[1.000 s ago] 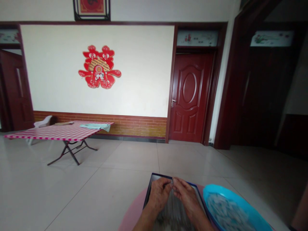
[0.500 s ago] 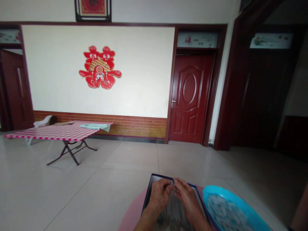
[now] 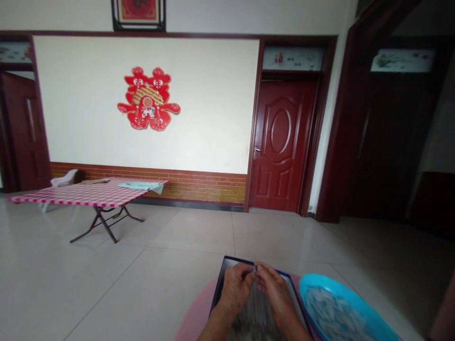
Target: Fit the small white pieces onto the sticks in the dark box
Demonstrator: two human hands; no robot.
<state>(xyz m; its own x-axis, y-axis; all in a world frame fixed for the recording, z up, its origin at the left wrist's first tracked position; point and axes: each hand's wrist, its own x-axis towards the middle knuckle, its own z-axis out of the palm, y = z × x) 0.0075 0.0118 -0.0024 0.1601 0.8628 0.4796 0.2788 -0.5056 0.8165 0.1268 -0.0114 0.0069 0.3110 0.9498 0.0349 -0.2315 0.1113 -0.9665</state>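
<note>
Both hands meet over a dark-rimmed shallow box [image 3: 219, 279] at the bottom of the view. My left hand [image 3: 235, 289] has thumb and forefinger pinched together. Against it, my right hand [image 3: 273, 285] is closed in a similar pinch. A tiny greyish piece shows between the fingertips, too small to name. Under the hands, the box holds long thin strands or strips [image 3: 255, 310], greyish and blurred. To the right of the box stands a bright blue basin [image 3: 320, 280] with many small pale, whitish pieces [image 3: 336, 310] in it.
Box and basin rest on a pink round surface [image 3: 194, 315]. Further left stands a folding table [image 3: 85, 195] with a checked cover and a pale green cloth [image 3: 142, 186]. Behind it is a white chair [image 3: 66, 179]. A red door [image 3: 280, 142] is across the tiled floor.
Both hands keep nearly the same pinched position over the box, with only slight movement at the fingertips. The view has shifted very slightly.
</note>
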